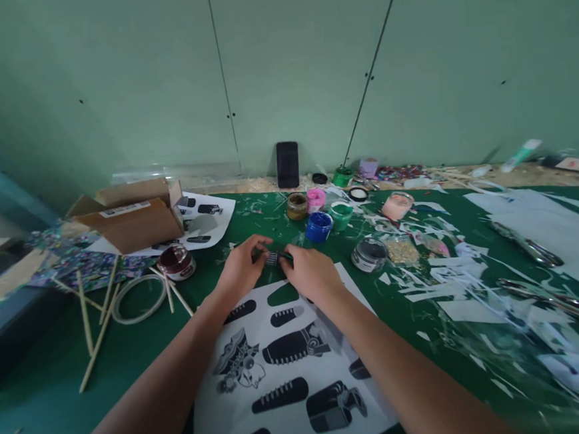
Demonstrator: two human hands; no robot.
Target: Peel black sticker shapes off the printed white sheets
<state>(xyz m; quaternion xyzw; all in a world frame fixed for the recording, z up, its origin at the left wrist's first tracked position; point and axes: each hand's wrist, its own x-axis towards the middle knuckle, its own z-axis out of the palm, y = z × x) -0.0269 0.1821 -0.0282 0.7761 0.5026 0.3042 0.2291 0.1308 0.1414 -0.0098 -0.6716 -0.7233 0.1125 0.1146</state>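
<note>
Above the printed sheet (pixel 279 345), my left hand (pixel 240 266) and my right hand (pixel 313 268) come close together. Between their fingertips is a small dark paper cut-out (pixel 272 258) with pale stripes. Both hands are closed in a pinch on it; part of the piece is hidden by the right fingers. The sheet carries black-and-grey printed shapes and a figure's head. Near its top edge a cut hole shows the green surface beneath. Just beyond my hands stand open jars of blue paint (pixel 319 227), green paint (pixel 341 215), pink paint (pixel 316 199) and brown paint (pixel 297 206).
Left are a cardboard box (pixel 134 222), a dark red jar (pixel 176 263), wooden sticks (pixel 99 342) and a tape ring (pixel 138 300). A phone (pixel 288 165) leans on the wall. Right lie a grey jar (pixel 369 255), paper scraps (pixel 467 273) and scissors (pixel 561 301).
</note>
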